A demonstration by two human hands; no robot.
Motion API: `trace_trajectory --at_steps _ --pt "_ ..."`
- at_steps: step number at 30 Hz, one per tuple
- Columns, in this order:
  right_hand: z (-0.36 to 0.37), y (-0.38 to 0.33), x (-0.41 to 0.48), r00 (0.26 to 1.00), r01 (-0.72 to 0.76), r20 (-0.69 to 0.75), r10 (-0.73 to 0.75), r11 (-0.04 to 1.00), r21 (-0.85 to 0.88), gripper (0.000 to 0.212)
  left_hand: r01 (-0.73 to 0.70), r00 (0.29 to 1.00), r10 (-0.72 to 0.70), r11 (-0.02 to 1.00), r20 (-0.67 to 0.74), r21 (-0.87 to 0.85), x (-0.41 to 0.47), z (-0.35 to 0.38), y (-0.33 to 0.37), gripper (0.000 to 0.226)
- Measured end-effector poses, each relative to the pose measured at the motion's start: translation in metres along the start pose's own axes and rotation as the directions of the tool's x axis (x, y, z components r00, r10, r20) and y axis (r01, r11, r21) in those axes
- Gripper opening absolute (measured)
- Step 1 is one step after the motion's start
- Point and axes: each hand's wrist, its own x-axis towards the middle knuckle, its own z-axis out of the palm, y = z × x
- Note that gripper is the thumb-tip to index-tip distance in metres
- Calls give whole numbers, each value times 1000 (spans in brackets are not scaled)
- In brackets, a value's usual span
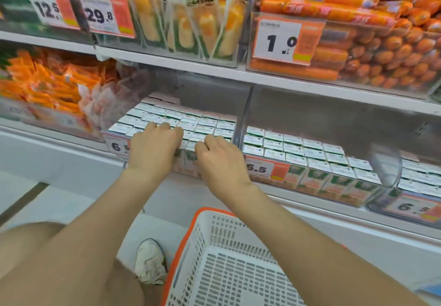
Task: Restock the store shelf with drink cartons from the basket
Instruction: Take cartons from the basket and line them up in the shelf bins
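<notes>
Upright drink cartons, long axis vertical

One wide-angle camera, worn on the head, looks forward and down, close to the shelf of drink cartons, the basket just below; edges look somewhat smeared.

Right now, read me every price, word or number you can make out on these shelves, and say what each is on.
"12", small digit blurred: top-left tag.
"29.8": orange tag beside it.
"1.0": sausage bin tag.
"6.5": middle carton bin tag.
"6" and "5": left carton bin tag, partly behind the left hand.
"6.", rest blurred: far-right tag.
Small print and the cartons' labels: too blurred.
</notes>
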Motion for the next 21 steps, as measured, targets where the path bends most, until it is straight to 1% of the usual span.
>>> trace_trajectory --at_steps 2,4,10,13,15,18,21 --pt "-2 -2 3 999 -36 13 36 999 -26 50 -11 1000 11 1000 -23 -15 -1 -1 -1 37" --pt "-5 -1 5 998 -59 4 59 997 -51 48 -25 998 24 999 -53 -21 -1 -2 0 37" --pt "-7 2 13 999 -52 -4 52 992 -112 39 -30 993 24 998 -119 -51 1 -7 -1 33" --pt "-11 8 15 999 -47 7 48 992 -120 40 -34 989 25 998 -143 -60 4 -7 2 38" --pt "-11 11 18 999 -51 9 52 992 -116 40 -36 988 26 998 -151 -58 9 -6 5 41" --pt "-7 14 27 994 -80 58 90 985 -153 38 -43 987 37 999 -155 -33 16 3 8 41" --pt "0 16 29 990 -93 86 110 980 -175 33 -54 990 53 999 -132 0 19 10 12 42"
